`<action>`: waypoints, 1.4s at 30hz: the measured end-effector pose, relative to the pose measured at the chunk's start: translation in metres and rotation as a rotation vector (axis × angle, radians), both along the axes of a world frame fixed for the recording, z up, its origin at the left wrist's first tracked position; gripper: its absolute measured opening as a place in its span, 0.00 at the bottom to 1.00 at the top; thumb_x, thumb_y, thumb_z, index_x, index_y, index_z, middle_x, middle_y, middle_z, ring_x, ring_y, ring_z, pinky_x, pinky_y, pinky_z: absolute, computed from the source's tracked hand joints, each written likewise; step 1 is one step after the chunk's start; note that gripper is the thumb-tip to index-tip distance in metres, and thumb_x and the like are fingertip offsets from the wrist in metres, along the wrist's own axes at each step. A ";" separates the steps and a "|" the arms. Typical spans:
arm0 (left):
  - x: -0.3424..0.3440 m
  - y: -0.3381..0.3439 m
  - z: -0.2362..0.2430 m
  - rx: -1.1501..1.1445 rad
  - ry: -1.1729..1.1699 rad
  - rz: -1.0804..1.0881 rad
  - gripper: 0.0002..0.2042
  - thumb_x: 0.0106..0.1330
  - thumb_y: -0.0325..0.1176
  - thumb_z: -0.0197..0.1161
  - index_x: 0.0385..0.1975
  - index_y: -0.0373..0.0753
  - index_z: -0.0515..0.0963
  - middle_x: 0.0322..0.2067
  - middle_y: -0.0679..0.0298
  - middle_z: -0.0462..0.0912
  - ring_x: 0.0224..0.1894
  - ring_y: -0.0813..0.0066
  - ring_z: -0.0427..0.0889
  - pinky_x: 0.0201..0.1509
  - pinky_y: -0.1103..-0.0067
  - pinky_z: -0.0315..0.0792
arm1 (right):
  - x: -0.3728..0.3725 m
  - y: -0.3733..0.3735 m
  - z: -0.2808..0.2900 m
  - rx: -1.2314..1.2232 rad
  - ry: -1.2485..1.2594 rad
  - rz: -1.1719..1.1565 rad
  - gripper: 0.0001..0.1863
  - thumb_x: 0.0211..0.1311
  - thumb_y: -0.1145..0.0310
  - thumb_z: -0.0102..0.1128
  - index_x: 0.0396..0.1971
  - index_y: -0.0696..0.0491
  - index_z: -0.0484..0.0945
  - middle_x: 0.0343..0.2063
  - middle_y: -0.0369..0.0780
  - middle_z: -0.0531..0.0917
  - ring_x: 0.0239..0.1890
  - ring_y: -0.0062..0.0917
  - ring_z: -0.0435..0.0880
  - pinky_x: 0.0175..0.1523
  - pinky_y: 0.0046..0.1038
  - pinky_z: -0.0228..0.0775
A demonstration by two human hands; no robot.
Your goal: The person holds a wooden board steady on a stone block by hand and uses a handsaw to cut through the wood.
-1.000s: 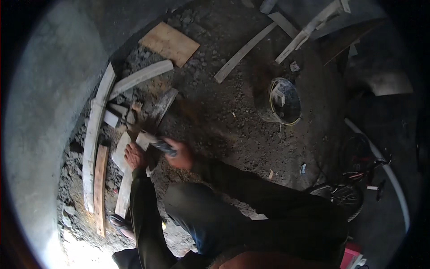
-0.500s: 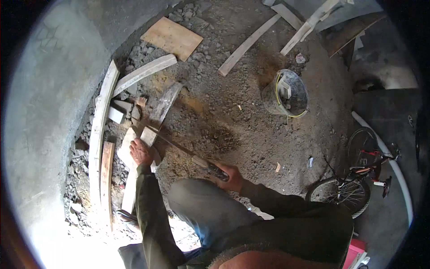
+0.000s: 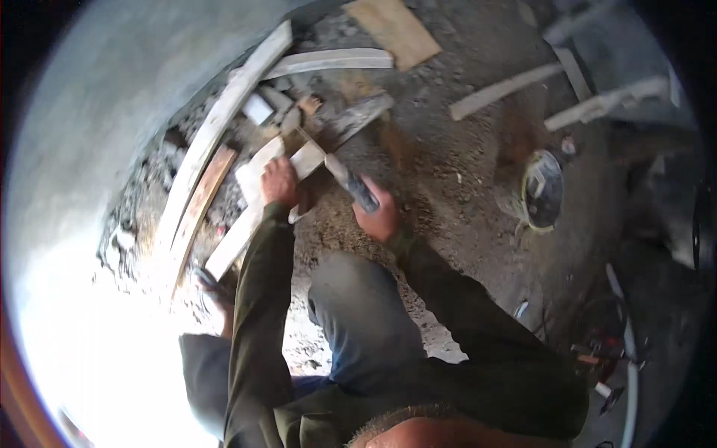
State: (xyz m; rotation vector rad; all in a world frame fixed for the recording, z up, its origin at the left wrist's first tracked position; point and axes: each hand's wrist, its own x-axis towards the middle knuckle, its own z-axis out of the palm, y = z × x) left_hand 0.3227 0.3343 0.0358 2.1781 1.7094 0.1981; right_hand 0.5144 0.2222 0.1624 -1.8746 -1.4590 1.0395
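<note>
My right hand (image 3: 379, 213) is closed round the dark handle of a hand saw (image 3: 349, 184). The saw's narrow blade runs up and left to the pale wooden board (image 3: 308, 160) and lies across it near its end. My left hand (image 3: 279, 181) presses on the wood left of the blade, fingers bent over it. Under that hand, a light plank (image 3: 237, 237) stretches down toward my foot. A weathered grey board (image 3: 361, 118) lies beyond the saw. Motion blur softens the blade's teeth and the exact line of contact.
Long timbers (image 3: 213, 127) lie on rubble along the wall at left, with a brown strip (image 3: 203, 196) beside them. A plywood sheet (image 3: 394, 31) lies at the far side. A bucket (image 3: 543, 190) stands at right, and a bicycle (image 3: 601, 351) lower right. More boards (image 3: 508, 91) lie far right.
The view has turned, so the scene sits tilted and shifted. My right hand has come closer to the wood with the saw, and less blade shows. My left hand stays on the board.
</note>
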 end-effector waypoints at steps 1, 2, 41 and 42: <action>-0.011 0.003 0.002 0.000 0.028 -0.023 0.22 0.48 0.37 0.67 0.41 0.38 0.65 0.40 0.56 0.70 0.45 0.56 0.70 0.45 0.64 0.67 | -0.010 -0.007 -0.001 -0.048 -0.006 -0.006 0.26 0.57 0.74 0.55 0.58 0.58 0.65 0.41 0.46 0.80 0.38 0.25 0.81 0.43 0.28 0.71; -0.024 0.000 0.001 0.004 0.040 0.007 0.20 0.51 0.36 0.64 0.41 0.38 0.66 0.39 0.56 0.70 0.45 0.56 0.71 0.45 0.64 0.67 | -0.012 -0.030 0.001 -0.098 -0.015 -0.016 0.25 0.57 0.74 0.55 0.57 0.58 0.66 0.41 0.46 0.81 0.39 0.26 0.81 0.43 0.28 0.71; -0.024 0.015 0.000 0.048 -0.018 0.035 0.17 0.55 0.31 0.53 0.45 0.37 0.67 0.41 0.55 0.70 0.44 0.57 0.70 0.43 0.65 0.66 | 0.022 -0.067 0.013 0.264 -0.149 0.108 0.22 0.53 0.74 0.57 0.51 0.61 0.71 0.40 0.50 0.81 0.46 0.32 0.80 0.50 0.31 0.70; -0.032 0.012 -0.002 0.072 0.008 0.040 0.16 0.55 0.31 0.53 0.45 0.37 0.67 0.41 0.55 0.70 0.44 0.57 0.70 0.43 0.65 0.66 | 0.014 -0.065 0.008 0.297 -0.122 0.112 0.22 0.53 0.75 0.57 0.51 0.61 0.72 0.39 0.49 0.81 0.45 0.32 0.80 0.50 0.31 0.70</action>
